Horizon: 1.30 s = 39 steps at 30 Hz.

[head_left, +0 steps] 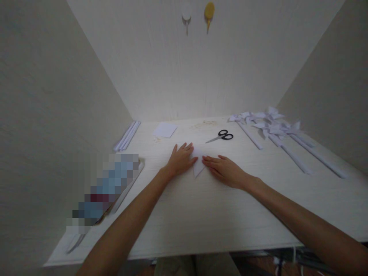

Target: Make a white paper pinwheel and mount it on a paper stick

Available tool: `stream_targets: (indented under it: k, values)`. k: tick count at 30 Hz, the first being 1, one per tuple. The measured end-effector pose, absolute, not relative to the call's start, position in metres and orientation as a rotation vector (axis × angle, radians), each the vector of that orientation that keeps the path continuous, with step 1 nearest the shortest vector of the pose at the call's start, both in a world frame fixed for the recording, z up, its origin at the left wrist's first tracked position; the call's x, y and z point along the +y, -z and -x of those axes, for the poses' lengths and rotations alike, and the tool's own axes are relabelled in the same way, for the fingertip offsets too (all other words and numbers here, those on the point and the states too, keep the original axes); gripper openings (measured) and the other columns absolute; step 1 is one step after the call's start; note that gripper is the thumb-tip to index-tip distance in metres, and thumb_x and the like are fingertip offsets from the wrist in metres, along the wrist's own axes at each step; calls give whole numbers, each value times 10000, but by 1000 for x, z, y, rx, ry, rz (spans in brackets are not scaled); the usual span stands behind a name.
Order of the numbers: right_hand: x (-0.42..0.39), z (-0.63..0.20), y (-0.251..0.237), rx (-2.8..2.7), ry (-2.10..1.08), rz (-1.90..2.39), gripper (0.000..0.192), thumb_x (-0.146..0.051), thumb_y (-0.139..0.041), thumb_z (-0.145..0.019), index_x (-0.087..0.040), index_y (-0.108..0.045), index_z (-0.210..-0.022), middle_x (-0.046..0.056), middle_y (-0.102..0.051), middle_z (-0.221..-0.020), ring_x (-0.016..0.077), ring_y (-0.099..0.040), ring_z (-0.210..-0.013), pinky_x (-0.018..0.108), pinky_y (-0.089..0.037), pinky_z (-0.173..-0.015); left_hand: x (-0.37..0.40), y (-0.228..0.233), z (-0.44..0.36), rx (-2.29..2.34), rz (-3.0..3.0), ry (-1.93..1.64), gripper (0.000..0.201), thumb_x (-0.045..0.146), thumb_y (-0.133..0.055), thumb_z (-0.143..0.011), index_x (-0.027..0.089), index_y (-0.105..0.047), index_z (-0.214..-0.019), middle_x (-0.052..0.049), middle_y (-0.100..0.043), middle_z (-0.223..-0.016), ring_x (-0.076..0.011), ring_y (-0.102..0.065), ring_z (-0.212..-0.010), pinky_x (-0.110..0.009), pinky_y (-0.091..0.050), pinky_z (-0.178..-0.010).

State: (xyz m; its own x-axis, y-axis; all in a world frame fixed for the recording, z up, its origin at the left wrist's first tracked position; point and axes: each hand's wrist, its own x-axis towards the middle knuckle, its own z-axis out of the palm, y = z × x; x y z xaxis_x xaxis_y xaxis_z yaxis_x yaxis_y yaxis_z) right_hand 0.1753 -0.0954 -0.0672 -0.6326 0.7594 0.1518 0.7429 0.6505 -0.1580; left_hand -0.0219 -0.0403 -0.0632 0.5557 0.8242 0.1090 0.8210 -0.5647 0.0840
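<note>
Left hand (pixel 181 160) and right hand (pixel 222 170) rest on white paper (pixel 197 168) (each grip unclenched), tabletop (pixel 178 218) stretching to its near edge (pixel 161 254).

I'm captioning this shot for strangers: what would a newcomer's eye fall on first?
Probably the left hand and right hand, spread at a small white paper piece near the picture's centre. Black-handled scissors lie just beyond, and white paper pinwheels cluster toward the far right. High on the back wall, a yellow hook stands out.
</note>
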Motion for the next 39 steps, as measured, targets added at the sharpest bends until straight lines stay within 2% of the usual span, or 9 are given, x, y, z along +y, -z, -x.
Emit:
stream_targets:
  k: [11,21,25,29,31,33,36,39]
  values:
    - [-100,-170,62,-2637,-114,1306,400,-222,-253,-858,-195,-415,-1223,53,-400,-1306,168,-391,-1177,473,-291,-951,-40,68,23,1405,-2799,-227,493,413,-265,-840,129,-351,-1234,-98,-321,-1351,-246,-229,-1253,-536,-168,-982]
    - [-100,-170,64,-2636,-109,1311,399,-214,-257,-856,-190,-414,-1222,50,-397,-1309,165,-380,-1185,462,-300,-951,-40,69,20,1384,-2983,-256,403,334,-311,-844,83,-415,-1141,-161,-467,-1201,-233,-348,-1179,-518,-193,-979]
    - [-100,-168,63,-2635,-107,1307,399,-211,-256,-857,-188,-418,-1220,53,-400,-1306,167,-383,-1184,457,-302,-951,-47,68,16,1398,-3096,-340,279,220,-345,-837,90,-504,-1026,-140,-540,-1093,-211,-448,-1089,-481,-216,-987]
    - [-101,-168,61,-2614,-104,1323,396,-202,-263,-853,-187,-427,-1213,54,-419,-1293,170,-402,-1169,463,-300,-947,-62,67,13,1226,-3197,-366,216,98,-366,-808,104,-581,-825,-88,-616,-909,-162,-552,-922,-357,-289,-982]
    - [-102,-168,61,-2606,-98,1320,393,-198,-271,-850,-189,-429,-1210,51,-429,-1288,170,-416,-1158,464,-302,-944,-69,69,14,1165,-3156,-436,209,118,-381,-810,117,-587,-847,-74,-628,-891,-153,-573,-871,-321,-369,-921]
    - [-102,-168,60,-2597,-88,1305,385,-197,-281,-848,-197,-442,-1198,48,-442,-1279,170,-429,-1146,456,-308,-940,-76,72,17,1184,-3065,-537,229,155,-375,-821,116,-589,-895,-88,-623,-966,-160,-569,-910,-296,-422,-863]
    - [-99,-166,58,-2580,-57,1284,354,-200,-305,-843,-194,-497,-1140,60,-504,-1224,185,-476,-1100,445,-315,-930,-82,75,24,1098,-2981,-576,298,203,-360,-833,93,-536,-1048,-115,-558,-1128,-169,-498,-1059,-297,-389,-913]
    - [-91,-160,55,-2557,-68,1236,336,-220,-317,-847,-141,-517,-1105,102,-576,-1128,202,-536,-1017,402,-353,-899,-85,73,30,1030,-2942,-509,336,217,-347,-837,120,-476,-1132,-104,-504,-1204,-176,-441,-1126,-353,-358,-941]
